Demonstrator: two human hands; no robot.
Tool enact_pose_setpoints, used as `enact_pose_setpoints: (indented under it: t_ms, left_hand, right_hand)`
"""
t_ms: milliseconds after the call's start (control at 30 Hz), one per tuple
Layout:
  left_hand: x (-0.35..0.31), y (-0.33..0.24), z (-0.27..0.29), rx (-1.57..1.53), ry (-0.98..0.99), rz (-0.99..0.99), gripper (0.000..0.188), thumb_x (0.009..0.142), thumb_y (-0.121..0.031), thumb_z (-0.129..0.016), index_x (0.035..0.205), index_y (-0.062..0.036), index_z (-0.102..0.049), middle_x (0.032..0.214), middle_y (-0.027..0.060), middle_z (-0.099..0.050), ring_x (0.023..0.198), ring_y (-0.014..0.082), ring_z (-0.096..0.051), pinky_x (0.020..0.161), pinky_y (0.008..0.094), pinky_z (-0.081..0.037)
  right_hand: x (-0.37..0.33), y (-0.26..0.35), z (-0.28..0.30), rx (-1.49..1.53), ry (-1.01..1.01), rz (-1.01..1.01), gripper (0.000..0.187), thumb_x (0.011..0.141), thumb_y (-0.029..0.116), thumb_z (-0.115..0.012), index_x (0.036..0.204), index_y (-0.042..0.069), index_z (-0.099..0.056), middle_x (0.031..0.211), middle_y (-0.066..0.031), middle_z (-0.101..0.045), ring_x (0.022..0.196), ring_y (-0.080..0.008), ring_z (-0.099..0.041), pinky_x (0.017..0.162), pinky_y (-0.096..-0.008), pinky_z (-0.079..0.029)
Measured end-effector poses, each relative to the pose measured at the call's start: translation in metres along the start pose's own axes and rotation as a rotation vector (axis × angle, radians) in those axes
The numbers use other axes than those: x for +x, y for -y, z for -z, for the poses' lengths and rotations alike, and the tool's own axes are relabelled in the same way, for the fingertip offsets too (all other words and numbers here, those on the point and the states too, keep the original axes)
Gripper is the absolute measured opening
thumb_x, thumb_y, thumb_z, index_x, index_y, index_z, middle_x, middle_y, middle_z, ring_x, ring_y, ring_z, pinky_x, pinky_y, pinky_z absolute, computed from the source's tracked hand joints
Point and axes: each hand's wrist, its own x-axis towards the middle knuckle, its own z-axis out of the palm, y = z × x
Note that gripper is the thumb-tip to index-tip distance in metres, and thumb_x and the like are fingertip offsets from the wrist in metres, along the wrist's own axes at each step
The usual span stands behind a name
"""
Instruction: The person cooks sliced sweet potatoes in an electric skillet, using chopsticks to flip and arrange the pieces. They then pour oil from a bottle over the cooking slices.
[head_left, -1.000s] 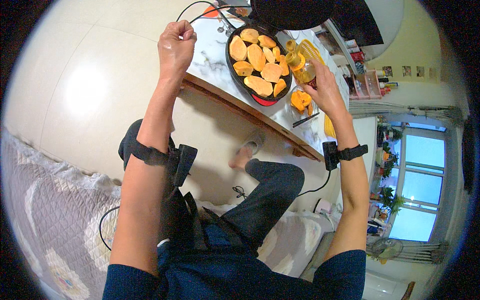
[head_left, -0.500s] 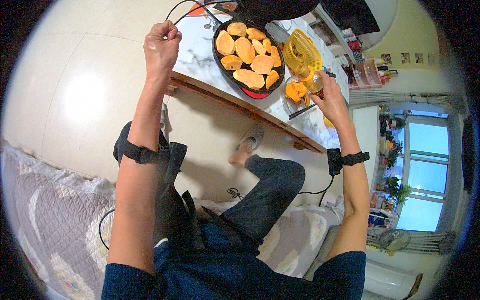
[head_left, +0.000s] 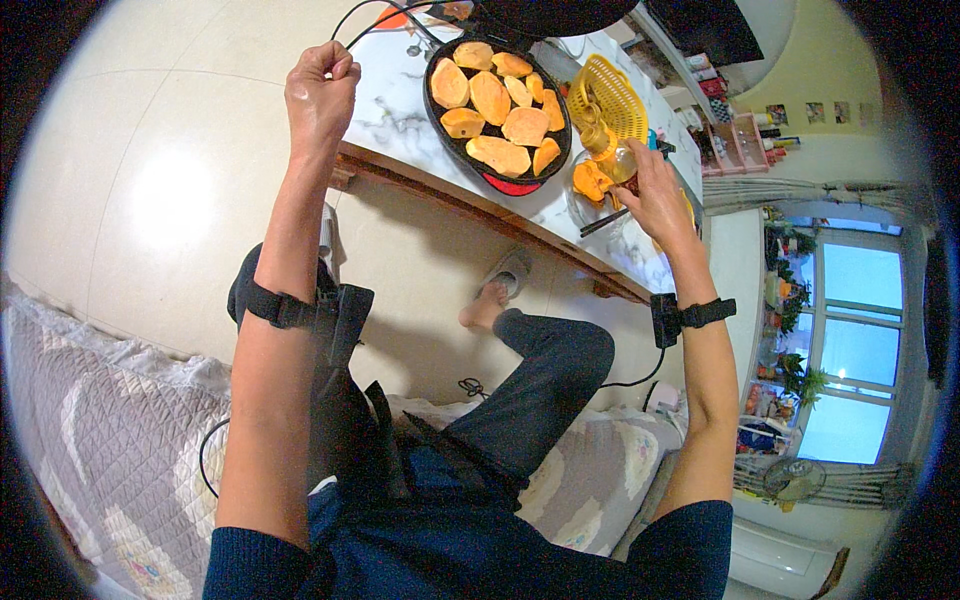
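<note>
My left hand [head_left: 322, 92] is closed in a fist beyond the table's left edge; whatever may be inside it is hidden. In my right hand [head_left: 660, 192] is a clear bottle [head_left: 622, 163] with a yellow neck, tilted so that its neck points far left. Below the bottle, orange pieces [head_left: 590, 181] lie on a plate partly covered by it. Left of that stands a round black electric griddle [head_left: 463, 150] with its lid raised. Orange slices that look like sweet potato [head_left: 490, 97] are spread over its dark plate in a single layer.
A yellow plastic basket [head_left: 622, 100] sits behind the bottle on the marble-patterned table [head_left: 385, 110]. Dark chopsticks [head_left: 602, 223] rest near the table's front edge. A black cable [head_left: 372, 25] runs from the griddle off the far left. My slippered foot [head_left: 512, 272] is beneath the table's edge.
The bottle has shifted slightly to the left with my right hand around it. My left fist has barely moved, and the slices in the griddle lie as before.
</note>
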Motion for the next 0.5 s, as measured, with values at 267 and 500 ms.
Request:
enact_pose_setpoints:
  t_ms: [267,500]
  left_hand:
    - [-0.001,-0.004,0.001,0.04,-0.023,0.024,0.023,0.079,0.003,-0.057,0.066,-0.0039,-0.04,0.076,0.0032,-0.054,0.074,0.0114,-0.059,0.069,0.0267,-0.047]
    - [-0.001,-0.006,0.001,0.008,-0.017,0.023,0.025,0.08,0.003,-0.058,0.065,-0.0054,-0.039,0.076,0.0024,-0.053,0.075,0.0117,-0.06,0.069,0.0273,-0.048]
  right_hand:
    - [0.012,0.004,0.002,0.018,0.0,0.021,0.071,0.077,0.016,-0.073,0.136,0.007,-0.036,0.112,-0.02,-0.051,0.103,-0.0383,-0.051,0.09,-0.0448,-0.042]
    - [0.023,0.009,0.001,0.012,-0.033,0.085,0.07,0.077,0.015,-0.072,0.137,0.008,-0.036,0.115,-0.0206,-0.051,0.106,-0.0391,-0.05,0.092,-0.0442,-0.042]
